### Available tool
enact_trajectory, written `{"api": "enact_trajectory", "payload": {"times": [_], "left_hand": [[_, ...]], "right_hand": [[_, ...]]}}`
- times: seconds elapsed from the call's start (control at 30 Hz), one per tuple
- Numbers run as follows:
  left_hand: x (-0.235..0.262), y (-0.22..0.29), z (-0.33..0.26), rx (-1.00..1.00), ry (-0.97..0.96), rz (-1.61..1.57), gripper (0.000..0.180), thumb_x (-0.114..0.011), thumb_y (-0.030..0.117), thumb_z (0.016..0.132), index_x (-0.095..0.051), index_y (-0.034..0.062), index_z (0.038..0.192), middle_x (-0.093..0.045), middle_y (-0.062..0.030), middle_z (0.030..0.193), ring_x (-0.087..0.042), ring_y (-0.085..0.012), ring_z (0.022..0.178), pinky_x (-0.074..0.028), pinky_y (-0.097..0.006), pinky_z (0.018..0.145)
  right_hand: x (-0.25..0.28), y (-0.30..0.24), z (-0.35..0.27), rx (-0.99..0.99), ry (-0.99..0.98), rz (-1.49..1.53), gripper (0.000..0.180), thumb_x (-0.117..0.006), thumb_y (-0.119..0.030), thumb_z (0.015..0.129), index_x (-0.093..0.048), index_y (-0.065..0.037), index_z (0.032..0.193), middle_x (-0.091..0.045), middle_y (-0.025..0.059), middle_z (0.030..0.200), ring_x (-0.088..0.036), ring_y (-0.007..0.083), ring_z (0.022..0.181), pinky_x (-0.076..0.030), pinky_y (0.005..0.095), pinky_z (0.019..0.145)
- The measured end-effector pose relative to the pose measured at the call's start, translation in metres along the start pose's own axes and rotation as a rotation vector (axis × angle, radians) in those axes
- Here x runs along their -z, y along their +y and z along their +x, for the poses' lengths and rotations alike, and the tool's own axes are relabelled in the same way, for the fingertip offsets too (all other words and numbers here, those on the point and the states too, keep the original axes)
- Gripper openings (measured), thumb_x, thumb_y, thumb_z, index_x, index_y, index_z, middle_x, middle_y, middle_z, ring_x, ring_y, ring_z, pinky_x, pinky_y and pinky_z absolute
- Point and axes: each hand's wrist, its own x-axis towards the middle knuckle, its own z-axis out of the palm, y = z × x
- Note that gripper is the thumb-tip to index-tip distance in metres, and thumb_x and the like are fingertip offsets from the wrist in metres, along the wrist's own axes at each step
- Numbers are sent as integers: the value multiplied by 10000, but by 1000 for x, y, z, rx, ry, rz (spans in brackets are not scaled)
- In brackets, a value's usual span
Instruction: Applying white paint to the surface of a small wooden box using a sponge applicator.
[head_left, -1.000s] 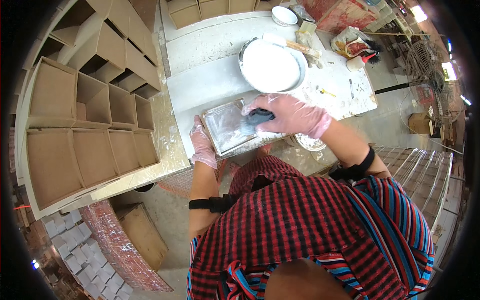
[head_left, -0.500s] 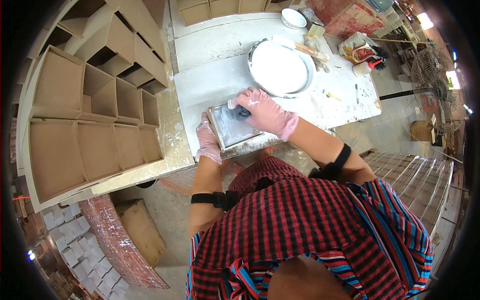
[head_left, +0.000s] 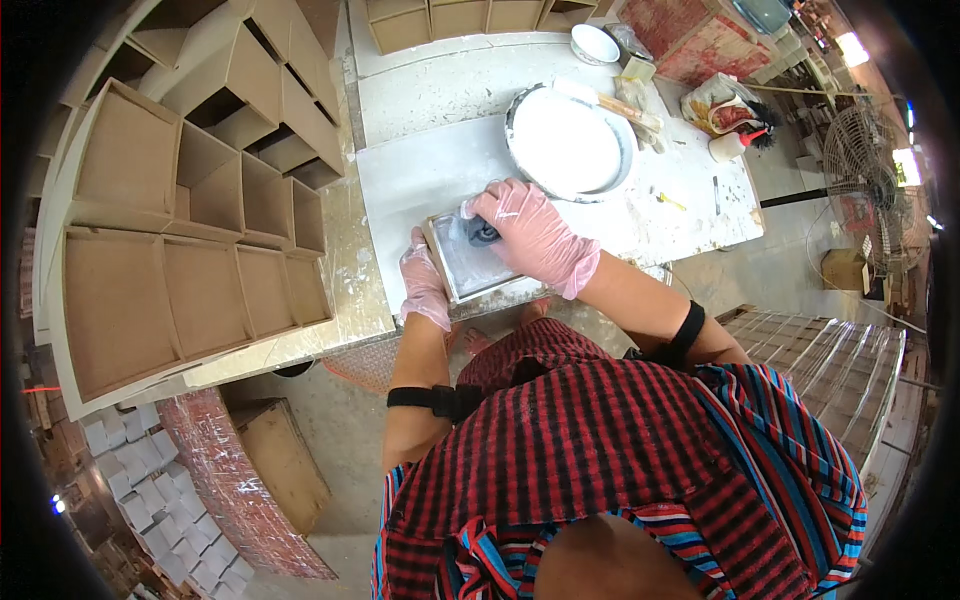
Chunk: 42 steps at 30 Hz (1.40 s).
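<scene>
A flat rectangular tray-like piece [head_left: 466,272], grey and wet-looking, lies on the white-smeared worktable [head_left: 420,180]. My left hand [head_left: 424,285], in a pink glove, grips its left edge. Gloved as well, my right hand [head_left: 530,235] presses a small dark pad or sponge [head_left: 482,232] onto the piece's upper part. A round white basin [head_left: 568,143] holding white liquid stands just beyond my right hand.
Brown open box shelves [head_left: 190,220] stand to the left of the table. A small white bowl [head_left: 594,42], wooden sticks, a bag and a squeeze bottle [head_left: 728,145] lie at the table's far side. A fan [head_left: 862,140] stands right; brick stacks sit lower left.
My right hand with the dark pad has slid from the piece's right side toward its upper left. The left hand keeps hold of the left edge.
</scene>
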Motion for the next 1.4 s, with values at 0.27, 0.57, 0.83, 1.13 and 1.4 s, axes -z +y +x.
{"api": "enact_trajectory", "payload": {"times": [0.27, 0.57, 0.83, 1.13, 1.4], "left_hand": [[1, -6, 5, -9, 4, -64, 465, -457, 376, 998, -650, -47, 980, -665, -95, 830, -618, -187, 704, -514, -325, 648], [6, -5, 12, -32, 31, 195, 500, -441, 389, 1002, -648, -66, 1003, -679, -114, 851, -618, -190, 720, -508, -340, 647], [20, -33, 38, 68, -138, -175, 501, -440, 397, 999, -630, -65, 1038, -684, -131, 888, -660, -232, 759, -538, -346, 672], [5, -14, 12, 55, -75, -169, 490, -454, 403, 998, -601, -54, 1092, -677, -127, 928, -666, -240, 783, -550, -353, 675], [14, -22, 20, 52, -160, -129, 460, -390, 360, 1022, -592, -41, 1127, -670, -130, 993, -662, -251, 872, -551, -365, 762]], "right_hand": [[-25, -7, 3, -44, 76, 222, 405, -656, -29, 666, -561, -60, 1058, -570, 142, 967, -552, 335, 959, -444, 426, 852], [16, 20, -12, 249, -319, 590, 281, -656, -11, 764, -609, -93, 1029, -635, 123, 934, -617, 323, 901, -489, 404, 815], [16, 18, -20, 153, -104, 36, 338, -657, -36, 703, -618, -111, 1030, -648, 101, 952, -614, 309, 903, -497, 413, 788], [49, 22, -28, 33, -205, 262, 306, -663, -19, 725, -624, -87, 1020, -637, 129, 917, -605, 333, 878, -483, 413, 794], [31, 13, -71, 120, -224, 146, 458, -722, -74, 672, -618, -140, 1113, -615, 94, 1021, -587, 311, 954, -472, 410, 829]]}}
